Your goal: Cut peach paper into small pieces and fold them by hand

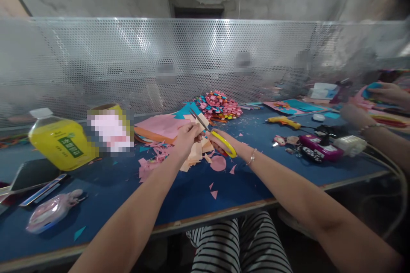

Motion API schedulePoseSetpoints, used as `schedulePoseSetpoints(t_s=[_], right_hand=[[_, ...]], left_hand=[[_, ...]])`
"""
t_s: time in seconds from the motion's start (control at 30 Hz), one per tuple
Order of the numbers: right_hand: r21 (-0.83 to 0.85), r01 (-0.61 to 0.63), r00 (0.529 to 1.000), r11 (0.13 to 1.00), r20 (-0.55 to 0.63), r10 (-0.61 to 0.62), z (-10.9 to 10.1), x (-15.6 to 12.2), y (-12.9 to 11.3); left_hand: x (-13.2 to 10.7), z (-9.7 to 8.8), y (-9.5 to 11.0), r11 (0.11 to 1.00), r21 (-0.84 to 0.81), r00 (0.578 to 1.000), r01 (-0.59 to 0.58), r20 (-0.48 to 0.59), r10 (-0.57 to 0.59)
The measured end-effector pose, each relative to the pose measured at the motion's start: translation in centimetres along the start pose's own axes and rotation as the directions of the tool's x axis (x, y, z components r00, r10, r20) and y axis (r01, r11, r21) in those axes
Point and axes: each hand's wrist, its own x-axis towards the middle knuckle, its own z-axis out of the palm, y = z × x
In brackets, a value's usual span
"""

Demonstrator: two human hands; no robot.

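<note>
Left hand: narrow, its fingers pinched on a small piece of thin cream paper; probably the grip is at one edge so that the rest is left free for cutting.
Right hand: closed around scissors with yellow plastic handles and grey metal blades; the loop lies around the fingers, which seems to give control of the opening.
Blades: slightly apart at the tips, pointing up and away from the body; I cannot tell how much of the paper lies between them.
Place of paper and scissors: above the middle of the flat blue surface, in front of the person, where both hands can meet easily.
Loose cream paper sheets: just below the hands, probably for short reaching.
Round pink paper disc: on the surface near the right hand, with pink triangular scraps nearer to the edge; these look like offcuts.
Heap of multicoloured paper strips: beyond the hands, beside the perforated metal screen, perhaps to be away from the moving arms.
</note>
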Motion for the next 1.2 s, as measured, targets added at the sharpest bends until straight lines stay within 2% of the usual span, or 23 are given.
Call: schedulePoseSetpoints(t_s=[0.23,0.4,0.43,0.5,0.6,0.7,0.77,0.8,0.83,0.9,0.97,1.0,1.07,1.2], right_hand=[[-0.111,-0.053,0.993,0.992,-0.110,0.041,0.3,1.1,1.6],[-0.224,-0.134,0.955,0.965,-0.290,0.065,-0.8,2.4,2.4],[-0.258,-0.121,0.943,0.959,-0.332,0.029,-1.2,2.6,2.7],[-0.377,-0.171,0.934,0.910,-0.356,0.028,-2.1,2.8,3.3],[-0.563,-0.277,0.934,0.779,-0.349,0.079,-3.1,2.6,4.4],[-0.710,-0.269,0.956,0.650,-0.281,0.088,-3.4,2.1,5.2],[-0.777,-0.262,0.957,0.572,-0.285,0.052,-3.5,1.9,5.2],[-0.786,-0.258,0.952,0.561,-0.306,0.009,-3.5,1.9,5.0],[-0.775,-0.242,0.943,0.584,-0.330,-0.047,-3.5,2.0,4.7],[-0.677,-0.133,0.924,0.724,-0.349,-0.157,-3.3,2.2,4.0],[-0.458,0.069,0.945,0.886,-0.255,-0.206,-2.9,2.5,3.4],[-0.318,0.142,0.955,0.937,-0.207,-0.215,-2.6,2.7,3.3],[-0.120,0.202,0.961,0.972,-0.165,-0.221,-1.9,2.9,3.2],[-0.007,0.212,0.962,0.977,-0.173,-0.210,-1.1,3.0,3.6]], left_hand=[[-0.1,-0.1,0.1,0.999,-0.035,1.000,0.009,0.001,-0.009],[0.1,0.1,-0.1,0.997,-0.053,0.998,0.058,-0.023,-0.059],[0.1,0.1,-0.1,0.996,-0.060,0.997,0.073,-0.036,-0.076],[0.2,0.1,-0.1,0.991,-0.091,0.991,0.099,-0.083,-0.107],[0.3,0.0,-0.1,0.985,-0.153,0.986,0.084,-0.127,-0.104],[0.5,-0.1,-0.2,0.990,-0.124,0.984,0.065,-0.157,-0.084],[0.6,-0.2,-0.5,0.997,-0.059,0.983,0.059,-0.172,-0.068],[0.7,-0.3,-0.6,0.999,-0.026,0.985,0.045,-0.166,-0.049],[0.7,-0.3,-0.8,1.000,0.005,0.988,0.024,-0.150,-0.023],[0.7,-0.3,-1.1,0.998,0.060,0.993,-0.027,-0.110,0.034],[0.7,-0.3,-1.4,0.994,0.091,0.994,-0.065,-0.087,0.073],[0.7,-0.3,-1.6,0.993,0.093,0.993,-0.073,-0.081,0.080],[0.6,-0.3,-1.7,0.994,0.075,0.994,-0.077,-0.075,0.083],[0.5,-0.1,-1.7,0.995,0.082,0.996,-0.065,-0.062,0.070]])
